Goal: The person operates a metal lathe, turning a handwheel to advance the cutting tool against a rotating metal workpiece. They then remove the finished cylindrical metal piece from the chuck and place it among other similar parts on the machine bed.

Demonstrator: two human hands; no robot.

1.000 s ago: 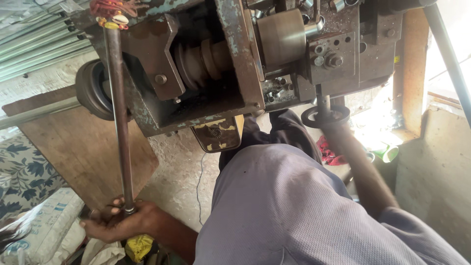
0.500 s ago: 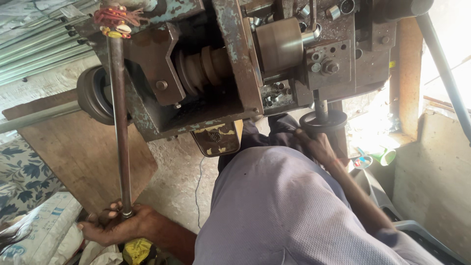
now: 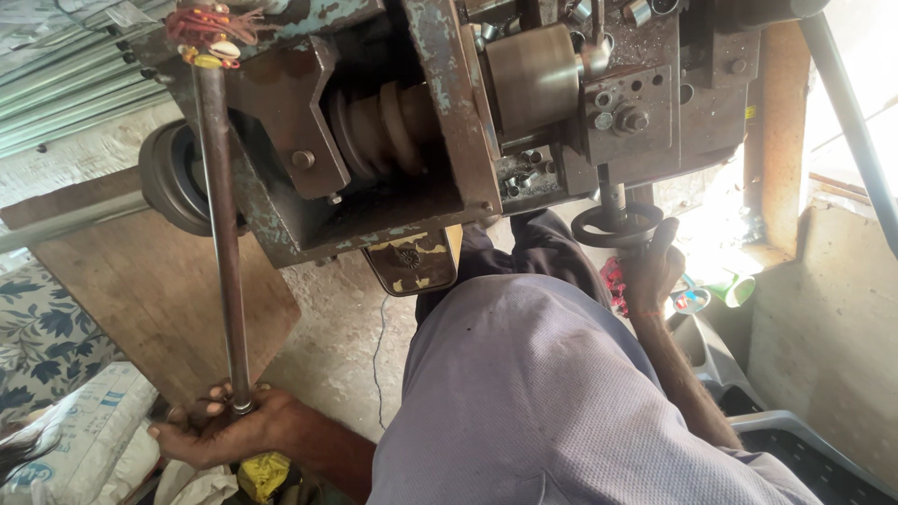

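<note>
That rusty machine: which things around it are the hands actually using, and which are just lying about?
In use:
left hand gripping the end of the long steel lever
right hand on the small black handwheel
the machine itself

Lying about:
wooden board
floral cloth
printed sacks
green cup

concrete floor | wooden board, white sacks, thin cable
</note>
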